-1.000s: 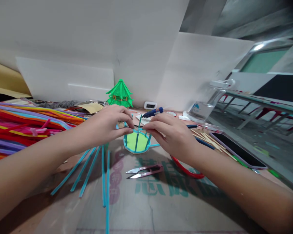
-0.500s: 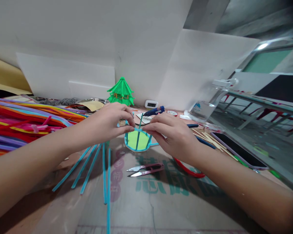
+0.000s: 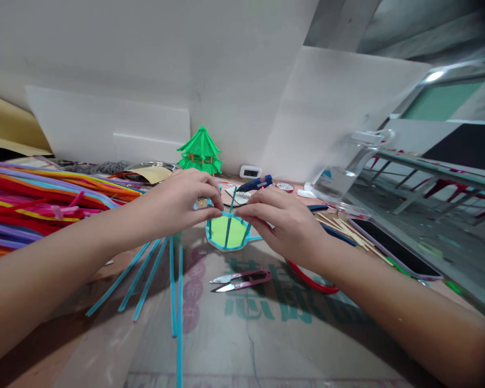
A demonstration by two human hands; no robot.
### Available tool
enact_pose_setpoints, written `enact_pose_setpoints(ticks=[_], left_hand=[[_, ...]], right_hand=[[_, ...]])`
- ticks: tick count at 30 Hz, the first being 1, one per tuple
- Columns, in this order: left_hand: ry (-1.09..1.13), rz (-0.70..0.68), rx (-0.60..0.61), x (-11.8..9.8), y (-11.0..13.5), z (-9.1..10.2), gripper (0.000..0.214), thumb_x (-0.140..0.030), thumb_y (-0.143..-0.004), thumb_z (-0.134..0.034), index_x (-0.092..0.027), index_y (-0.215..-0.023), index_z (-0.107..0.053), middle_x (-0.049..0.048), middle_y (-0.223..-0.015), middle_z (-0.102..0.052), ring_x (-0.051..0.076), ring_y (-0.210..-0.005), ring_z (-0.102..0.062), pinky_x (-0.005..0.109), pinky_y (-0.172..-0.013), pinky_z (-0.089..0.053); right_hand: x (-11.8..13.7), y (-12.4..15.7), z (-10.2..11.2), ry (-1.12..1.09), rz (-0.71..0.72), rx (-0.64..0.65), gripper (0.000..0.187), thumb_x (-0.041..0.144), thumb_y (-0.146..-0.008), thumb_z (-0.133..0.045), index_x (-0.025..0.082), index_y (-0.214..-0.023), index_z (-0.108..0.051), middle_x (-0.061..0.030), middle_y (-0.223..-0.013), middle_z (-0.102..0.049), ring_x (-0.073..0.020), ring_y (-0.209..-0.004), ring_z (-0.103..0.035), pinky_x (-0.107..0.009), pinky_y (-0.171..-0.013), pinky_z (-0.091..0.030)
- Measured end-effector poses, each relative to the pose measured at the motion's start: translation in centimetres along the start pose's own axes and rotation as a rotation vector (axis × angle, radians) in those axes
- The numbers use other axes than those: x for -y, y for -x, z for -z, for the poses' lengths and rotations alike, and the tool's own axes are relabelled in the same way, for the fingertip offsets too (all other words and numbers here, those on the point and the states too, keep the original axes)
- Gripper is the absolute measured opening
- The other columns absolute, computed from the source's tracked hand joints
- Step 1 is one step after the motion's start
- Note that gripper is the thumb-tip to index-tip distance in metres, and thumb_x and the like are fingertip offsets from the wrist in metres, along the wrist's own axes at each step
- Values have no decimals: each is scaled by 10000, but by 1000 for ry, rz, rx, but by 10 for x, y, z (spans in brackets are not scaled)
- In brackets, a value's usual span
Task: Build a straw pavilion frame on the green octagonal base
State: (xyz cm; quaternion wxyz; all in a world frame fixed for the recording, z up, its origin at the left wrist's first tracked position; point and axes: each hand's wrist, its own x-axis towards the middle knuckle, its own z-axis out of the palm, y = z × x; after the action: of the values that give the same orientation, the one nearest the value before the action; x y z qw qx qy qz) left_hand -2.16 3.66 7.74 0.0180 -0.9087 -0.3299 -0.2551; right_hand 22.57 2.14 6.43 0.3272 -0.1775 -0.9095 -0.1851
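A small round frame [image 3: 218, 231] with a yellow-green base, blue edging and upright blue posts stands in the middle of the table. Along the top of its front posts runs a blue pipe cleaner [image 3: 228, 214]. My left hand [image 3: 188, 199] pinches that strip at its left, thumb against fingers. From the other side my right hand [image 3: 289, 223] pinches it too, fingertips close to the left ones. Part of the frame's back and right is hidden behind my fingers. Thread snips [image 3: 242, 280] lie nearer to me with their blades pointing left.
Loose blue pipe cleaners [image 3: 145, 280] lie at front left, beside a colourful pile of pipe cleaners [image 3: 44, 199]. Behind stand a green tiered roof model [image 3: 202, 151], a glue gun [image 3: 256, 184] and a small timer [image 3: 250, 172]. Rightward are a phone [image 3: 392, 248], wooden sticks [image 3: 347, 231] and a bottle [image 3: 343, 167].
Hardly anything differs. Both hands keep their pinch at the top of the frame, and the picture has shifted very slightly.
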Motion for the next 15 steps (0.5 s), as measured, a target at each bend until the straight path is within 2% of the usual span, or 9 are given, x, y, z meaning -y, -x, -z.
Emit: enact_pose_setpoints(ticks=[7,11,15], left_hand=[[-1,-11,0,1,0,1,181,-378,-923,-638,-239,-923,-755,53,-1053,-707,231,-1040,-631,355,-910,-439],[-9,-6,6,1,0,0,193,-383,-928,-628,-244,-932,-761,56,-1042,-709,230,-1026,-633,355,-911,-444],[-7,-5,13,1,0,0,189,-382,-928,-630,-244,-931,-760,55,-1042,-710,233,-1034,-633,354,-913,-444]], right_hand=[[0,0,0,-3,12,-23,218,136,-998,-482,163,-1010,-698,-91,-885,-694,-189,-821,-599,-324,-715,-483],[-1,1,-2,54,28,-21,222,116,-985,-499,138,-1075,-700,-95,-878,-691,-189,-801,-584,-320,-708,-481],[-2,1,-3,39,23,-28,222,113,-984,-498,146,-1011,-716,-88,-856,-678,-183,-784,-570,-307,-677,-465]])
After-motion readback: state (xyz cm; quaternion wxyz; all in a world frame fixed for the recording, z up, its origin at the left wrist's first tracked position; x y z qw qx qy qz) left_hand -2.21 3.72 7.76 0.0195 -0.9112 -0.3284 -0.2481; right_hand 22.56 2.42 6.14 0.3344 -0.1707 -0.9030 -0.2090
